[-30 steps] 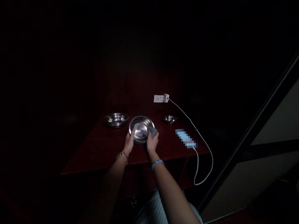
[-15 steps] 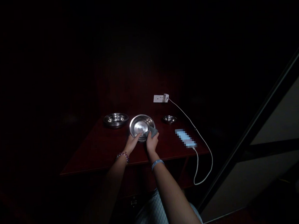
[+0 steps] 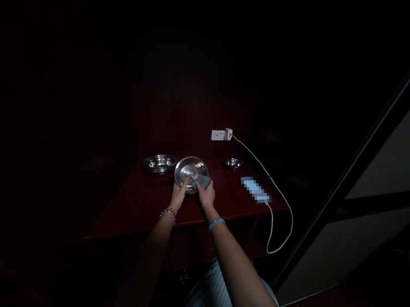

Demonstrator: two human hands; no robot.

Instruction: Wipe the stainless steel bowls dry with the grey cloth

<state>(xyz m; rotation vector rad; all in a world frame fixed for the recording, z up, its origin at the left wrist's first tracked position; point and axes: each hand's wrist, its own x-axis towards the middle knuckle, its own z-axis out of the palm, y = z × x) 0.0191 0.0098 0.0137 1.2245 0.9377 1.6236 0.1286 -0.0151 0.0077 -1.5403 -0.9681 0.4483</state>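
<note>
Holding: left hand (image 3: 178, 197) tilts round shiny steel bowl (image 3: 189, 173) above dark red wooden worktop (image 3: 142, 208).
Wiping: right hand (image 3: 206, 194) clasps grey cloth (image 3: 203, 181) against bowl.

On the dark red table (image 3: 135, 208) the front left part is bare, so a hand can pass there without touching anything. At the back stand three metal dishes: a bowl (image 3: 159, 163) on the left, a tilted plate (image 3: 188, 171) in the middle, a small bowl (image 3: 232, 163) on the right. The gaps between them are narrow. On the right side a phone (image 3: 256, 190) and its white cable (image 3: 261, 166), running to the charger (image 3: 222, 135), block the way.
</note>
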